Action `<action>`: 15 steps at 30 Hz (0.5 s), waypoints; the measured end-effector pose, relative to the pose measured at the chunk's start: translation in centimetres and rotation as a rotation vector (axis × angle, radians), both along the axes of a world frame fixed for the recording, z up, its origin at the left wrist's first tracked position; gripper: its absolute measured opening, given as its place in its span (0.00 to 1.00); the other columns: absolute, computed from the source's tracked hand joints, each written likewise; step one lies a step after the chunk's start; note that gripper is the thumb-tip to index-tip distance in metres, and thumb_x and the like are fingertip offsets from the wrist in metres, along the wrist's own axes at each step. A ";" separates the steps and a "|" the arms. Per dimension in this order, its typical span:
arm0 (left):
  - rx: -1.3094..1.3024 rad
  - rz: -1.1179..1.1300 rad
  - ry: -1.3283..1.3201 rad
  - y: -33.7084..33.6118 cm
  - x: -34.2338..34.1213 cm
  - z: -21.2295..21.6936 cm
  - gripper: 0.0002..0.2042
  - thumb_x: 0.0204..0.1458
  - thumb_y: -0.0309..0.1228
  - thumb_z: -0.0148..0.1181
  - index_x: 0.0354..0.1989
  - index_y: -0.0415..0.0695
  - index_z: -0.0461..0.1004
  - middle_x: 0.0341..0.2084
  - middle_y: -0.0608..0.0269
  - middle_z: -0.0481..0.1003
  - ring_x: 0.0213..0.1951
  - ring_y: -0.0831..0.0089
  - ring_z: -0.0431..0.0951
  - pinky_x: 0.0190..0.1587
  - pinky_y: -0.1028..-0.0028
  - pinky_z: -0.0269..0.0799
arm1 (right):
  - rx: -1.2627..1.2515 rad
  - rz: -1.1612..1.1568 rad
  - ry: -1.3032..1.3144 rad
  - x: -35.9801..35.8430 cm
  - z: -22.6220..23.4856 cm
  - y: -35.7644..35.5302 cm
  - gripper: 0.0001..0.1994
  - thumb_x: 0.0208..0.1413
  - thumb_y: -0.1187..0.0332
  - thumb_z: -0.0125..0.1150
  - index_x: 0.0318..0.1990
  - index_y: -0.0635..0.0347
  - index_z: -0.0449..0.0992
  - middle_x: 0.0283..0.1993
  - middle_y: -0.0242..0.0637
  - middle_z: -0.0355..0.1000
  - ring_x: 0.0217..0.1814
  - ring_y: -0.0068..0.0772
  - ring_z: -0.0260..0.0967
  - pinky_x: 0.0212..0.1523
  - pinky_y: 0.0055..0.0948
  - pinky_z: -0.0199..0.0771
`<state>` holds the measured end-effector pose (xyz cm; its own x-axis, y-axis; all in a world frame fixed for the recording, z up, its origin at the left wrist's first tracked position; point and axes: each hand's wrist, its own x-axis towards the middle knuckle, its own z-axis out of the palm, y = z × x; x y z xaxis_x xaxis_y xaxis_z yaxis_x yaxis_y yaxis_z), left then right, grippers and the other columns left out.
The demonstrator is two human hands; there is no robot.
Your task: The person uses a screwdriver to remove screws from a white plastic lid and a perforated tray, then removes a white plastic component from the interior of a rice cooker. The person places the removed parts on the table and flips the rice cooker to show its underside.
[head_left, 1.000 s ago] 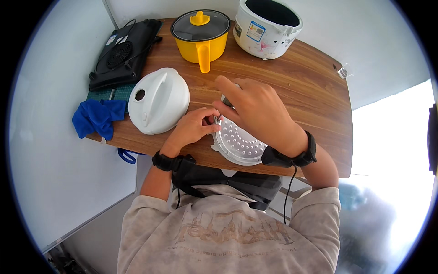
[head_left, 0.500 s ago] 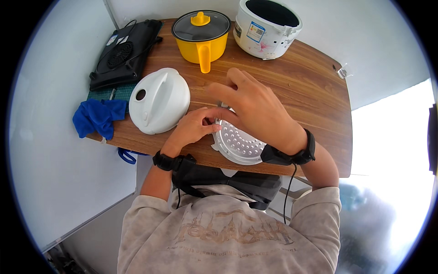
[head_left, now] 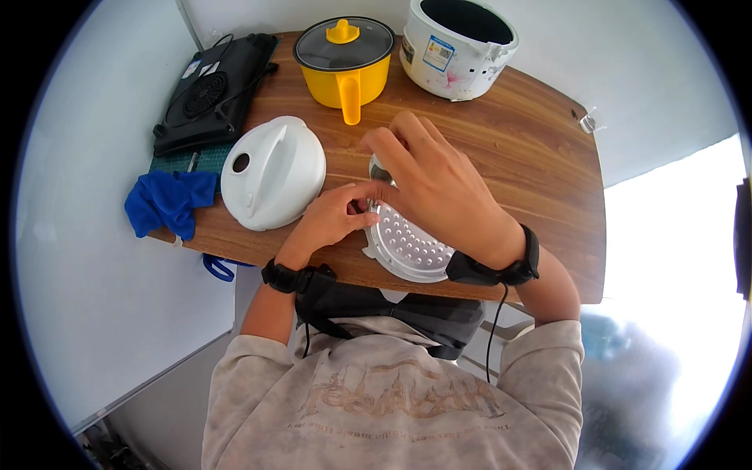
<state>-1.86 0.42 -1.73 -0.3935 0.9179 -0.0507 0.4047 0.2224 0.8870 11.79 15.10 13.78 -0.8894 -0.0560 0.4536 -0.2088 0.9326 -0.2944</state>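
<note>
A round silvery metal plate with raised bumps (head_left: 413, 249) lies at the near edge of the brown wood-grain tabletop (head_left: 540, 172), at the centre of the frame, partly hidden by the right hand (head_left: 442, 176). The left hand (head_left: 333, 219) has its thumb and forefinger nearly together at the plate's left rim; I cannot tell whether they grip it. The right hand's fingers are loosely bent above a mostly hidden grey piece (head_left: 378, 169); its hold cannot be told. A domed white plastic lid (head_left: 298, 174) sits left of centre

The right hand (head_left: 446, 180) hides much of the dimpled metal plate (head_left: 407, 247) beneath it.
</note>
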 end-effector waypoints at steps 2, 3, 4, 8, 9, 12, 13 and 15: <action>-0.034 0.012 0.025 0.1 0.1 0.3 0.17 0.52 0.38 0.71 0.49 0.49 0.79 0.32 0.66 0.76 0.31 0.70 0.75 0.38 0.70 0.74 | 0.012 0.051 0.087 -0.4 -0.5 0.3 0.21 0.50 0.72 0.68 0.50 0.62 0.66 0.39 0.44 0.65 0.43 0.51 0.69 0.42 0.42 0.76; -0.046 0.008 0.009 0.1 0.2 0.6 0.16 0.52 0.38 0.71 0.49 0.49 0.79 0.32 0.66 0.76 0.31 0.70 0.75 0.38 0.70 0.74 | -0.087 0.044 0.056 -0.4 -0.5 0.3 0.21 0.51 0.73 0.68 0.51 0.61 0.67 0.41 0.43 0.66 0.43 0.49 0.70 0.42 0.41 0.76; -0.057 0.005 -0.006 0.2 0.2 1.0 0.16 0.52 0.38 0.71 0.48 0.49 0.79 0.32 0.66 0.76 0.31 0.70 0.74 0.38 0.70 0.73 | -0.186 0.038 0.026 -0.3 -0.6 0.4 0.20 0.52 0.74 0.68 0.52 0.59 0.68 0.43 0.42 0.68 0.43 0.48 0.71 0.41 0.39 0.76; -0.056 -0.015 -0.016 0.0 0.1 1.0 0.16 0.52 0.37 0.71 0.48 0.49 0.79 0.31 0.67 0.76 0.30 0.70 0.74 0.37 0.71 0.73 | -0.490 0.056 -0.049 -0.2 -0.2 0.4 0.22 0.53 0.77 0.68 0.55 0.59 0.70 0.45 0.41 0.69 0.42 0.44 0.72 0.42 0.37 0.76; -0.057 -0.011 -0.020 0.1 0.2 1.1 0.16 0.52 0.37 0.71 0.48 0.49 0.79 0.31 0.67 0.76 0.30 0.71 0.74 0.37 0.71 0.73 | -0.459 0.054 -0.070 -0.1 -0.2 0.4 0.23 0.53 0.77 0.68 0.56 0.59 0.69 0.45 0.40 0.69 0.41 0.43 0.73 0.41 0.37 0.76; -0.045 -0.007 -0.026 0.2 0.2 1.1 0.15 0.52 0.36 0.71 0.48 0.49 0.80 0.31 0.67 0.75 0.30 0.71 0.74 0.37 0.71 0.73 | -0.314 0.062 -0.012 -0.1 -0.4 0.5 0.24 0.52 0.78 0.67 0.57 0.59 0.69 0.44 0.41 0.69 0.41 0.43 0.73 0.41 0.37 0.77; -0.031 -0.011 -0.022 0.2 0.0 0.5 0.15 0.52 0.36 0.71 0.47 0.48 0.80 0.31 0.67 0.75 0.30 0.71 0.74 0.37 0.71 0.73 | -0.229 0.076 0.086 -0.2 -0.5 0.4 0.24 0.52 0.78 0.67 0.57 0.58 0.69 0.43 0.43 0.69 0.40 0.44 0.73 0.42 0.39 0.76; -0.030 -0.005 -0.011 0.2 0.0 0.4 0.15 0.52 0.35 0.71 0.47 0.48 0.80 0.31 0.67 0.75 0.30 0.72 0.74 0.37 0.72 0.73 | -0.158 0.083 0.158 -0.3 -0.6 0.5 0.24 0.51 0.79 0.66 0.57 0.58 0.69 0.42 0.44 0.69 0.41 0.46 0.72 0.43 0.40 0.76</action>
